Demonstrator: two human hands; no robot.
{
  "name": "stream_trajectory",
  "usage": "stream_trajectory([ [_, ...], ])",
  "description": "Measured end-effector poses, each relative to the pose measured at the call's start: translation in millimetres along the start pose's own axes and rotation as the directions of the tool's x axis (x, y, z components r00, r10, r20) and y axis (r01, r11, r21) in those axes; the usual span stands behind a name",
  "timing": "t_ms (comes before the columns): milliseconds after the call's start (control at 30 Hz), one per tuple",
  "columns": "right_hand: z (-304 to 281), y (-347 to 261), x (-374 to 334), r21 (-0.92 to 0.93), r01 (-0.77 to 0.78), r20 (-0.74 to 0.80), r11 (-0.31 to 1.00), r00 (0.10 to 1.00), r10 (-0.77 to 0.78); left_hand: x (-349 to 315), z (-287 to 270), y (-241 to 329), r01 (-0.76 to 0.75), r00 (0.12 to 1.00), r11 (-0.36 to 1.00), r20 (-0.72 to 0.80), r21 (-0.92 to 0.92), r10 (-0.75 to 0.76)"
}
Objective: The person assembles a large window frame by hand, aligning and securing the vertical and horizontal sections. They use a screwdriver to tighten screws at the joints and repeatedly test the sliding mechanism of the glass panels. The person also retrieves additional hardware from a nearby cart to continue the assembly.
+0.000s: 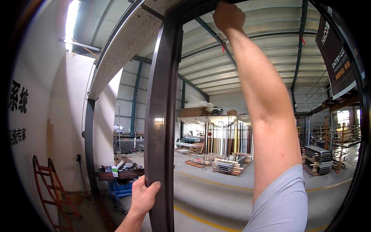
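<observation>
A tall dark brown metal frame post point(157, 127) stands upright just left of centre. My left hand point(145, 196) is closed on its left edge low down, the thumb lying against the front face. At the top, the post meets a dark crossbar point(193, 11) of the same frame. My right arm reaches up, and my right hand point(230, 17) is closed in a fist at the underside of this crossbar. Its fingers are turned away, so what they hold, if anything, is hidden.
An orange ladder point(50, 189) leans at the white wall on the left. Behind the post stands a blue cart point(120, 188) with tools on top. Farther off are a rack of upright profiles point(228, 137) and stacked frames on pallets point(232, 164). A dark banner point(340, 54) hangs upper right.
</observation>
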State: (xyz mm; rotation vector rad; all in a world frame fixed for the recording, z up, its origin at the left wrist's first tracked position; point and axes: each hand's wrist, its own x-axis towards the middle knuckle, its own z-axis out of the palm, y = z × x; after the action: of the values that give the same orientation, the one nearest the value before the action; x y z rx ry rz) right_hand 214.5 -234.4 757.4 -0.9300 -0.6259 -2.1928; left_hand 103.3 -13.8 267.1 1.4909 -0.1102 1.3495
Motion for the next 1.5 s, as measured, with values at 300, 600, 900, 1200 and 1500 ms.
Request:
stream_trajectory([
  [300, 1.1, -4.3, -5.9, 0.004, -0.054, -0.052, 0.999, 0.997, 0.054, 1.2, -3.7, -4.7, -0.033, 0.999, 0.999, -0.007, 0.01, 0.033],
  [600, 5.5, 16.1, -8.7, 0.078, -0.047, -0.158, 0.996, 0.986, 0.059, 2.1, -4.4, -5.1, -0.029, 1.0, 0.999, -0.002, 0.031, 0.029],
  [900, 15.2, 24.6, -7.4, 0.113, -0.024, -0.214, 0.993, 0.976, 0.048, 3.5, -11.7, -6.4, -0.004, 0.998, 0.997, 0.062, 0.075, 0.0],
  [1200, 19.5, 34.2, -0.5, 0.12, -0.075, -0.226, 0.99, 0.969, 0.101, 2.6, -2.4, -3.5, -0.05, 0.999, 0.998, -0.007, 0.037, 0.05],
  [1500, 8.8, 19.9, 3.4, 0.086, -0.093, -0.178, 0.992, 0.978, 0.107, 1.4, -1.7, -4.7, -0.05, 0.999, 0.999, -0.021, 0.015, 0.05],
])
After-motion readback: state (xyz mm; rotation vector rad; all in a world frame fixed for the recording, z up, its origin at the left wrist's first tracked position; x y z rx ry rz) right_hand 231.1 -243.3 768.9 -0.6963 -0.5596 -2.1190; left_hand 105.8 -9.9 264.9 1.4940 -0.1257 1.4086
